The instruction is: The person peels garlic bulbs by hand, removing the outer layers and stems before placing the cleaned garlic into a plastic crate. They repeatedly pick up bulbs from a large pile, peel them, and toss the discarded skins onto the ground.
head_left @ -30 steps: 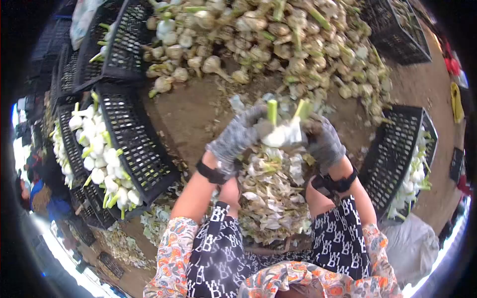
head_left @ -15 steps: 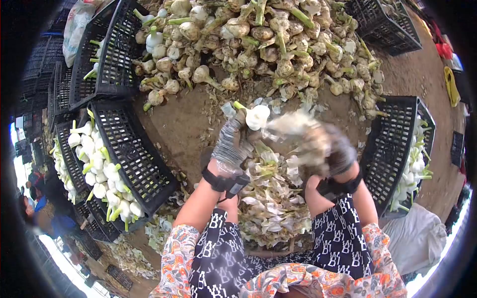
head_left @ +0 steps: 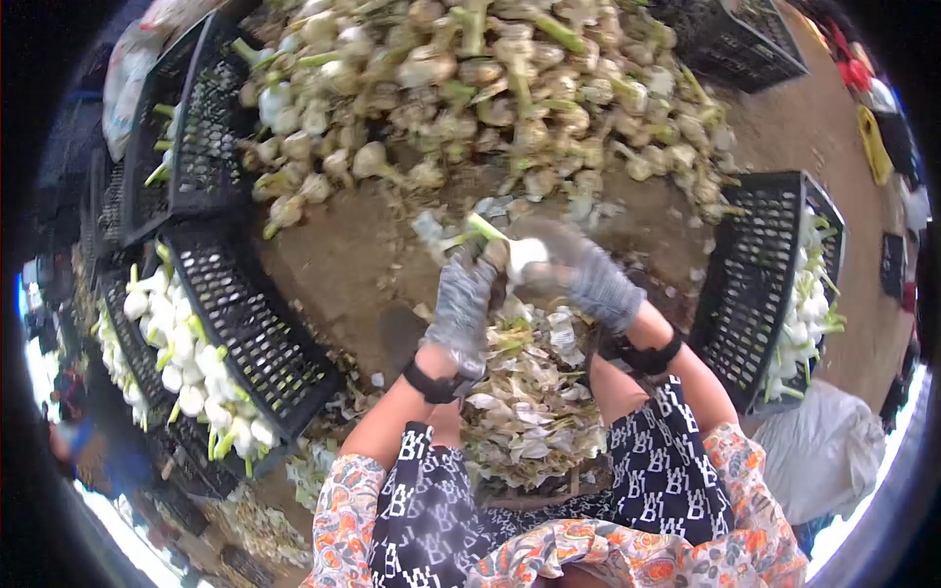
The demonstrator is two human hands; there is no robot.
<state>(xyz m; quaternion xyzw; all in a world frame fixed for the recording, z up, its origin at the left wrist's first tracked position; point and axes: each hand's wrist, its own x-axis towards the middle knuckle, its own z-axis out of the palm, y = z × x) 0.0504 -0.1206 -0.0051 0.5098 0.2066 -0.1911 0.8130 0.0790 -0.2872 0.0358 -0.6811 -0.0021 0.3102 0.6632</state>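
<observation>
- brown floor point(head_left: 333, 260): a strip shows between pile and hands, scattered with scraps, probably leaving the forearms room to swing.
- pile of soil-stained garlic point(head_left: 470, 98): spread ahead of the person, seemingly placed within a forward reach; its near edge is ragged.
- left crate point(head_left: 257, 333) and right crate point(head_left: 747, 260): one either side, holding white garlic, likely set there for a short sideways reach; their raised rims bound the space.
- heap of peelings point(head_left: 534, 402): between the knees, under the hands, where loose skins would naturally drop.
- left hand point(head_left: 466, 299): gloved, fingers curled narrow at the neck side of the bulb, perhaps to steady it.
- right hand point(head_left: 593, 279): gloved, blurred, closed around the bulb's other side.
- white bulb point(head_left: 527, 256): between both hands, above the heap's far edge, green stem point(head_left: 487, 228) tilted up and left.
</observation>
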